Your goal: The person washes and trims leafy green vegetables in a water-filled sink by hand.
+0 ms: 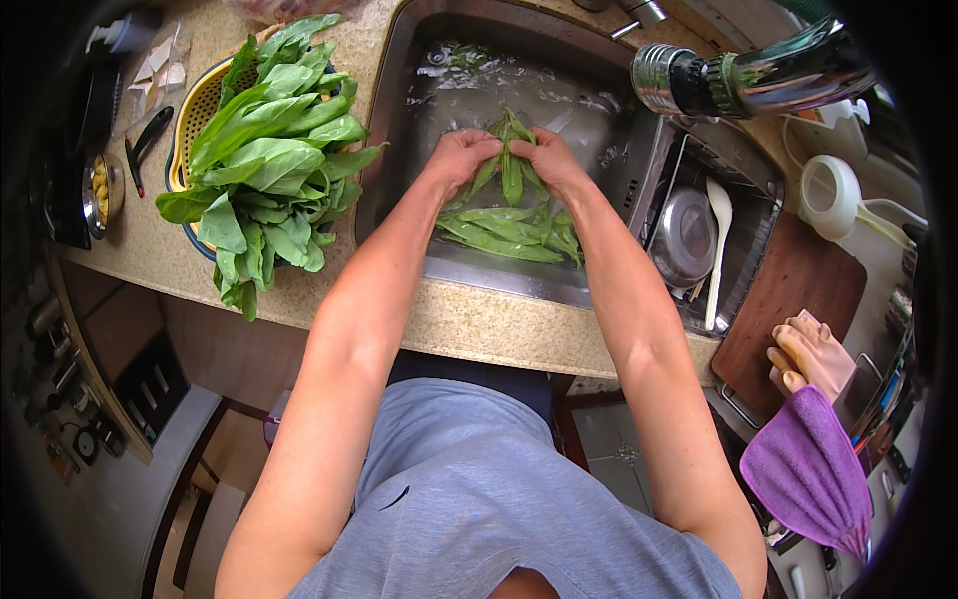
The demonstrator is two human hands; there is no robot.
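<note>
Over the stainless steel sink basin (516, 90), my left hand (465, 153) and my right hand (552, 159) together grip a small bunch of leafy greens (512, 168) by its upper part. Its long narrow leaves hang down between my fingers. Below my hands, more long green leaves (498, 232) lie in the water near the basin's front edge. On the counter to the left, a yellow plastic colander (179, 142) is heaped with broad-leaved greens (277, 161), some drooping past its rim.
A chrome faucet (748, 75) reaches in from the upper right. The smaller basin holds a metal lidded bowl (682, 236) and a white spoon (718, 224). A peeler (146, 142) lies left of the colander. A wooden cutting board (801, 299), rubber glove (816, 352) and purple towel (808, 472) are right.
</note>
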